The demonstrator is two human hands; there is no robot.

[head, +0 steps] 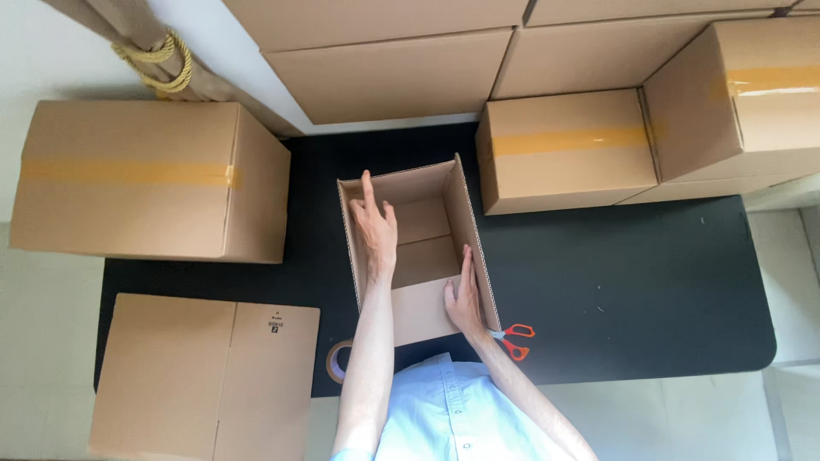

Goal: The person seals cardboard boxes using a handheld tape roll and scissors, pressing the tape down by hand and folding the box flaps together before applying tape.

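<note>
Black table [615, 282] at frame centre bears an open box [418, 248]; left hand [376, 226], fingers extended, touches its left wall, right hand [464, 299] lies flat against its right wall, gripping nothing.

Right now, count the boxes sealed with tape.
3: one sealed box at left, one behind the open box to the right, one at far right. Others above may be taped out of view.

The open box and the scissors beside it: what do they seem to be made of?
The open box looks like brown corrugated cardboard, matte; the wavy layer shows along its cut top edges. The scissors have glossy orange handles, probably plastic; the blades look like grey metal, though mostly hidden behind the box.
</note>
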